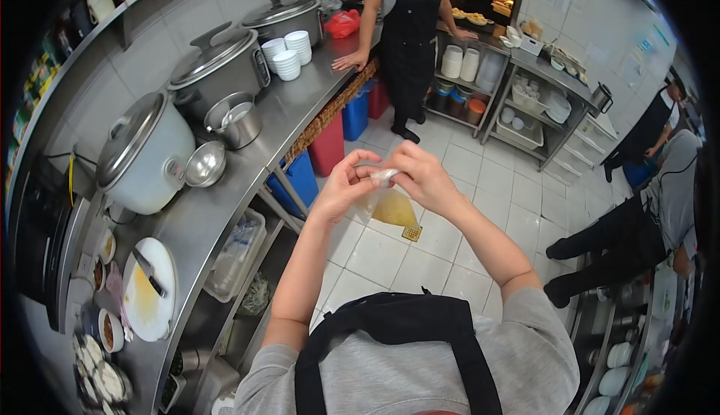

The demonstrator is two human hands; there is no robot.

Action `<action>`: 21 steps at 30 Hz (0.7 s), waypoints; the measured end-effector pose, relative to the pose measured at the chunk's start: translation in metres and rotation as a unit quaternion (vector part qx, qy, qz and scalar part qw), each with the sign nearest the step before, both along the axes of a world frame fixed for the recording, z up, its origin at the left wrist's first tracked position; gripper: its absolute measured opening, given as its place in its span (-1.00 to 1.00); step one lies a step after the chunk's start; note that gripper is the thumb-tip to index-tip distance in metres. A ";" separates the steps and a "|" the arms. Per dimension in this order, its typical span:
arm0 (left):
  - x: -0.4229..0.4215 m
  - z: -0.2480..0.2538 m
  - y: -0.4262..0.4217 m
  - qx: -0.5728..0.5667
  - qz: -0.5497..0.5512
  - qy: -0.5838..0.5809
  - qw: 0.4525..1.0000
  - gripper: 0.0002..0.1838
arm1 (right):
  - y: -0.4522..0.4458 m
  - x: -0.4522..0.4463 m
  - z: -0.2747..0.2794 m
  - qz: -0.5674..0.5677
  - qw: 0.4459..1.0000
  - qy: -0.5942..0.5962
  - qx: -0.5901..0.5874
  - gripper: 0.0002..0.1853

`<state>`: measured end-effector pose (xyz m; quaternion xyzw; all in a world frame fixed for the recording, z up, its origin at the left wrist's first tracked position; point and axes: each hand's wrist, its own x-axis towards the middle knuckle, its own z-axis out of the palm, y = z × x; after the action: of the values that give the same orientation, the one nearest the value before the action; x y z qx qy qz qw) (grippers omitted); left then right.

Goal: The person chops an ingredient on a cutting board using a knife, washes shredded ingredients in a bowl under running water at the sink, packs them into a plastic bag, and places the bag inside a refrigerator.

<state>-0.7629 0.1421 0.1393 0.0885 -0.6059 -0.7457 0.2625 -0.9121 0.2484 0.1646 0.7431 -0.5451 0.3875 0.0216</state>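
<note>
A clear plastic bag [394,210] with yellowish liquid in its bottom hangs over the tiled floor, in front of my chest. Its gathered white top is pinched between my two hands. My left hand [346,184] has its fingers closed on the bag's top from the left side. From the right, my right hand [421,176] grips the same twisted part, its fingertips close to those of the left hand.
Along the left runs a steel counter [217,227] with a rice cooker [146,152], metal bowls [205,164], stacked white cups [286,65], and a knife [150,272] on a white board [154,310]. One person stands ahead, others at the right. Bins stand under the counter.
</note>
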 end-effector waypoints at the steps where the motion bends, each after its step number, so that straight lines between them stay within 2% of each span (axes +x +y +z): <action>1: -0.006 0.004 -0.001 -0.018 -0.038 0.005 0.999 -0.64 | -0.001 -0.004 -0.002 0.004 0.996 -0.092 -0.016 -0.84; 2: -0.015 0.001 -0.007 -0.047 -0.069 0.009 0.996 -0.51 | -0.002 -0.007 -0.005 0.008 0.982 -0.184 -0.032 -0.86; 3: -0.022 0.000 -0.010 -0.042 -0.074 0.005 0.996 -0.51 | -0.005 -0.009 -0.011 0.002 0.982 -0.188 -0.028 -0.86; 4: -0.031 0.001 -0.013 -0.059 -0.081 -0.017 0.995 -0.52 | -0.011 -0.012 -0.016 0.008 0.939 -0.343 -0.003 -0.89; 5: -0.039 0.001 -0.015 -0.079 -0.089 -0.037 0.992 -0.53 | -0.019 -0.016 -0.017 0.014 0.873 -0.487 0.018 -0.92; 6: -0.046 -0.002 -0.017 -0.059 -0.084 -0.050 0.993 -0.60 | -0.025 -0.018 -0.010 0.008 0.828 -0.560 -0.016 -0.89; 7: -0.055 -0.007 -0.020 -0.058 -0.091 -0.049 0.993 -0.60 | -0.031 -0.024 -0.010 0.001 0.829 -0.559 -0.019 -0.89; 9: -0.069 -0.014 -0.026 -0.109 -0.105 -0.059 0.987 -0.70 | -0.041 -0.031 -0.013 0.007 0.785 -0.618 -0.024 -0.85; 10: -0.073 -0.014 -0.027 -0.111 -0.106 -0.043 0.987 -0.77 | -0.042 -0.033 -0.012 -0.006 0.796 -0.605 -0.021 -0.79; 14: -0.081 -0.016 -0.035 -0.131 -0.075 -0.026 0.988 -0.78 | -0.051 -0.030 -0.001 -0.051 0.821 -0.564 -0.074 -0.78; 15: -0.078 -0.011 -0.036 -0.135 -0.078 -0.020 0.988 -0.78 | -0.056 -0.030 0.002 -0.038 0.812 -0.567 -0.135 -0.76; 16: -0.075 -0.007 -0.037 -0.196 -0.077 -0.083 0.974 -0.80 | -0.062 -0.029 0.005 -0.023 0.800 -0.568 -0.194 -0.74; 17: -0.073 -0.003 -0.039 -0.254 -0.074 -0.145 0.953 -0.80 | -0.068 -0.030 0.009 -0.021 0.803 -0.563 -0.195 -0.74; 19: -0.067 0.002 -0.039 -0.258 -0.059 -0.122 0.957 -0.81 | -0.082 -0.030 0.015 0.017 0.768 -0.584 -0.265 -0.72; 21: -0.066 -0.001 -0.056 -0.260 -0.044 -0.106 0.959 -0.80 | -0.092 -0.034 0.022 0.054 0.775 -0.576 -0.253 -0.71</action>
<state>-0.8293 0.0861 0.1380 0.0689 -0.8069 -0.5594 0.1770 -0.9464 0.1562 0.1868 0.3768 -0.2972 0.8677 -0.1296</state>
